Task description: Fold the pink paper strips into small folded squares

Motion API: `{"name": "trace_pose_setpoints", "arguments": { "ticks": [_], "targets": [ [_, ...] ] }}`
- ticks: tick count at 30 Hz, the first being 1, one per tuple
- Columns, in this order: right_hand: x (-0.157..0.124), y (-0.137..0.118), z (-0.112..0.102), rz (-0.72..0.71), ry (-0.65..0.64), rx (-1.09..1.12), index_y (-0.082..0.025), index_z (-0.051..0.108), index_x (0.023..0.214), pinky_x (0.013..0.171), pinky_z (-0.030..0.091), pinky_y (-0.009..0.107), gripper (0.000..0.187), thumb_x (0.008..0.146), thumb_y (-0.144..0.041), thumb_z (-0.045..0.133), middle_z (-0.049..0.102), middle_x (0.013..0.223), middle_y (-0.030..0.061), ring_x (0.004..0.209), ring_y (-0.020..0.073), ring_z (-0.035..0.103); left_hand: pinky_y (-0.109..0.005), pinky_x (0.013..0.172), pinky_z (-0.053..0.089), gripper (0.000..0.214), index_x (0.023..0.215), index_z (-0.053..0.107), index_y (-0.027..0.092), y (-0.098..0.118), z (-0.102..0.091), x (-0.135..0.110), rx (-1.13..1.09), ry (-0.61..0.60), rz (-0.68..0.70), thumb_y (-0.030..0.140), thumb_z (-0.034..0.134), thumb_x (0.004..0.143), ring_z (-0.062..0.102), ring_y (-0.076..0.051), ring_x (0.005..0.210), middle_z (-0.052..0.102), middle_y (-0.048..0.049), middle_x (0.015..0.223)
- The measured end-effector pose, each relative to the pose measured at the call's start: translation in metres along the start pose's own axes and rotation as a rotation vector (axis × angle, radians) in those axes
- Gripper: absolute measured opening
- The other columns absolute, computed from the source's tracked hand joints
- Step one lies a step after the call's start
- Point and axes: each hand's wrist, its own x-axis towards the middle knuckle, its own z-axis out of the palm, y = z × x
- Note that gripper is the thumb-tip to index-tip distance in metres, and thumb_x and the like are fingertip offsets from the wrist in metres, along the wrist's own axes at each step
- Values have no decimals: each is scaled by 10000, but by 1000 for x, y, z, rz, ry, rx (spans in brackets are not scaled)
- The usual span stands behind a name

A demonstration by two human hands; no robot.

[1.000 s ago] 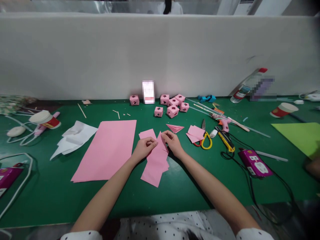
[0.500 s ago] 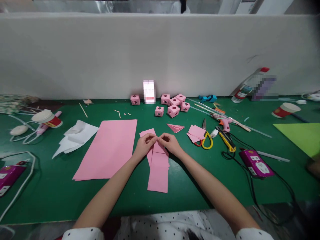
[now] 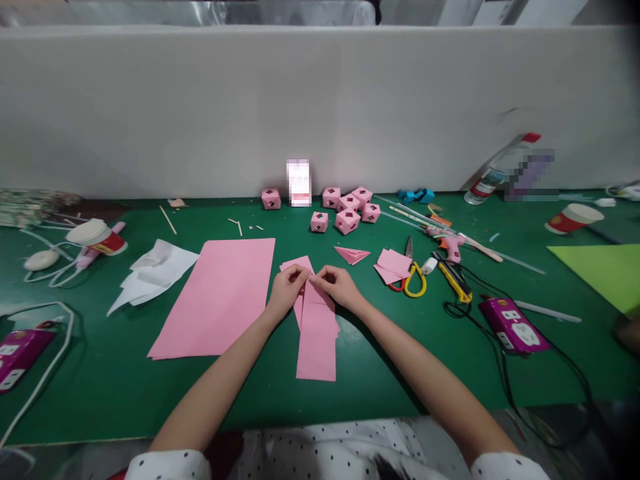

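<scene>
My left hand (image 3: 290, 288) and my right hand (image 3: 339, 285) meet over a pink paper strip (image 3: 317, 343), thumbs and fingertips pinching its far end. A crosswise crease shows on the strip below my fingers, and its near end lies on the table. More pink strips lie beneath it, fanned out to both sides. Just beyond my right hand rests a folded pink paper piece (image 3: 351, 255). Small pink paper pieces (image 3: 393, 265) lie farther right, partly over scissors with yellow and red handles (image 3: 415, 281). To the left of my left hand are large pink sheets (image 3: 225, 293).
Several pink paper cubes (image 3: 347, 220) stand at the back near a bright upright phone (image 3: 299, 182). At right lie a pink glue gun (image 3: 453, 247), a yellow cutter (image 3: 457, 283) and a purple power box (image 3: 513, 325) with black cables. Crumpled white paper (image 3: 155, 273) and a cup (image 3: 97, 237) are left.
My left hand has shifted slightly left, and its fingertips have drawn a little apart from my right hand's. Both hands stay at the strip's far end.
</scene>
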Motion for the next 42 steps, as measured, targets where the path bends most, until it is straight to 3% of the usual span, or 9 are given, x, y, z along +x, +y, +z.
{"name": "trace_pose_setpoints", "arguments": {
  "ticks": [4,11,16,24,32,39,42],
  "targets": [
    [0,0,0,11,-8,9,-164,581,684,545,373,236,280,754,-422,665,602,645,-3,563,113,490,-202,469,424,275,768,607,162,3,-2,1,-78,41,-52,433,651,777,487,-89,495,535,30,608],
    [0,-1,-1,19,1,3,-169,560,679,515,342,232,300,739,-438,678,563,615,-19,542,108,461,-234,570,432,267,715,670,148,5,-5,3,12,-48,-26,413,685,745,539,-119,603,626,-15,683],
    [-1,-4,-3,-29,-79,-2,-157,643,764,614,408,248,301,792,-456,624,631,709,10,641,132,536,-275,707,450,235,708,695,164,3,-6,3,34,40,-1,398,701,723,592,-161,733,678,-28,746],
    [-2,-5,-4,-13,-68,-23,-157,581,664,537,350,232,338,787,-467,632,552,611,-19,559,106,461,-240,578,375,303,638,640,149,3,-9,3,95,-57,-21,435,693,726,500,-118,585,579,16,602],
    [-3,-8,-4,13,-84,-53,-156,606,677,531,360,230,329,780,-467,633,576,617,-8,559,110,472,-239,599,388,260,672,669,157,6,-8,2,26,15,-28,410,706,716,516,-134,632,596,3,651],
    [-2,-6,-5,18,-62,-88,-158,582,638,517,332,225,350,778,-475,629,560,595,-13,546,105,454,-243,569,397,277,645,651,151,10,-9,1,39,-61,-27,413,729,686,506,-131,588,573,7,597],
    [-2,-6,-5,12,-74,-75,-158,598,657,532,349,230,340,779,-474,629,580,617,-7,561,113,476,-249,600,413,273,671,659,145,10,-9,1,10,-29,-34,408,727,692,527,-140,623,597,-2,637]
  ]
}}
